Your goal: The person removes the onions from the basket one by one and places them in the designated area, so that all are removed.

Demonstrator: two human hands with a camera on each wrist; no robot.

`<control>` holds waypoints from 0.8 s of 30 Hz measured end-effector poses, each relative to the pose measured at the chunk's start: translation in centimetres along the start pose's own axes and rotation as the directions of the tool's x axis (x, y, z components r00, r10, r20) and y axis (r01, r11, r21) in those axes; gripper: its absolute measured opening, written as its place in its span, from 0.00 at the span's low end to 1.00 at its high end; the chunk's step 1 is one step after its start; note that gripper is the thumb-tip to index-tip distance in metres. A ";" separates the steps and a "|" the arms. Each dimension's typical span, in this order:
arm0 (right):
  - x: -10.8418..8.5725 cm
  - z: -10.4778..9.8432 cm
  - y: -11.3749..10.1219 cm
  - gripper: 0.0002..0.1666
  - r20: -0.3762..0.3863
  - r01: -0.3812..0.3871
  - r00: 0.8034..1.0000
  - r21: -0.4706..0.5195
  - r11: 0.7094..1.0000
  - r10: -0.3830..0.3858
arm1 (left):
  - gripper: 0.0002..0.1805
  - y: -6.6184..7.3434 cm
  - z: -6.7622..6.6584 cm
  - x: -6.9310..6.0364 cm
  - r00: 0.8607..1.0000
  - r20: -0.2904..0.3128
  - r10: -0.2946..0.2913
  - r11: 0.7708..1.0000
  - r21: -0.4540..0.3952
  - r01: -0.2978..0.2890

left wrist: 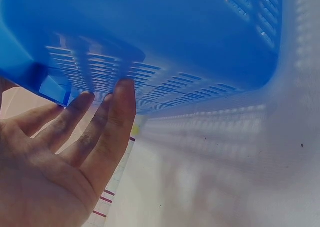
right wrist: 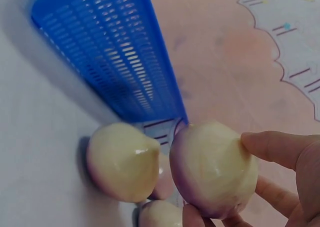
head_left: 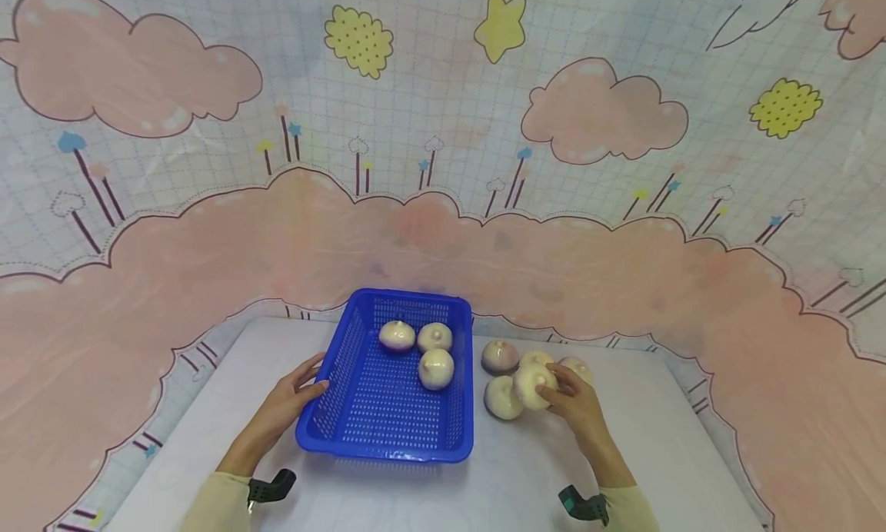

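White tabletop (head_left: 526,490): right hand (head_left: 580,409) pinches glossy bulb (head_left: 530,386); uncurled left hand (head_left: 280,403) touches perforated basket (head_left: 464,394).

Head cam: brt., even, soft light; sm. glare on held onion (head_left: 535,386) in R hand (head_left: 577,409); faint shadow under basket (head_left: 388,453), L of that grip. L wrist cam: dimmer; shadow streaks on tabletop (left wrist: 200,182) beside L hand (left wrist: 55,172). R wrist cam: dim, hazy; glint on loose onion (right wrist: 125,162) next to grip.
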State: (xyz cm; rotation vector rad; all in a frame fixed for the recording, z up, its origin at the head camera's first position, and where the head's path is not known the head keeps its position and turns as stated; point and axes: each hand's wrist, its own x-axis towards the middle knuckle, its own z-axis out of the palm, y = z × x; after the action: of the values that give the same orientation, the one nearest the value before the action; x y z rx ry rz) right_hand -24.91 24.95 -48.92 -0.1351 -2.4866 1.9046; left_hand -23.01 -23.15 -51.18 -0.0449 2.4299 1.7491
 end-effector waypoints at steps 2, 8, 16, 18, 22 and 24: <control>-0.2 -0.2 0.2 0.34 -0.003 -0.014 1.000 -0.008 1.000 0.014 | 0.41 0.0 0.0 0.0 1.000 -0.001 0.005 1.000 0.000 -0.005; -0.7 -0.5 1.0 0.36 -0.012 -0.042 0.999 -0.041 0.998 0.041 | 0.40 -0.3 0.0 0.2 1.000 -0.003 0.015 1.000 0.005 -0.015; -0.8 -1.0 2.0 0.34 -0.047 -0.057 0.998 -0.107 0.993 0.052 | 0.40 -0.3 0.1 0.1 1.000 0.001 0.005 1.000 -0.004 -0.005; -0.9 -1.1 2.3 0.34 -0.054 -0.063 0.997 -0.112 0.992 0.057 | 0.40 -0.3 0.1 0.1 1.000 0.002 0.006 1.000 -0.006 -0.006; -0.9 -1.4 3.0 0.34 -0.067 -0.068 0.996 -0.124 0.990 0.060 | 0.40 -0.3 0.0 0.2 1.000 0.002 0.010 1.000 -0.007 -0.010; -0.9 -1.5 3.3 0.35 -0.073 -0.066 0.996 -0.132 0.989 0.057 | 0.40 -0.3 0.0 0.2 1.000 0.000 0.011 1.000 -0.006 -0.011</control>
State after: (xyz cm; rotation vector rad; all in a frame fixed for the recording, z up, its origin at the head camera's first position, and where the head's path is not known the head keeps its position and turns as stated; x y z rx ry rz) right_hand -23.68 27.20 -51.65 -0.2767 -2.5924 1.7208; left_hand -23.18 -23.21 -51.55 -0.0323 2.4296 1.7608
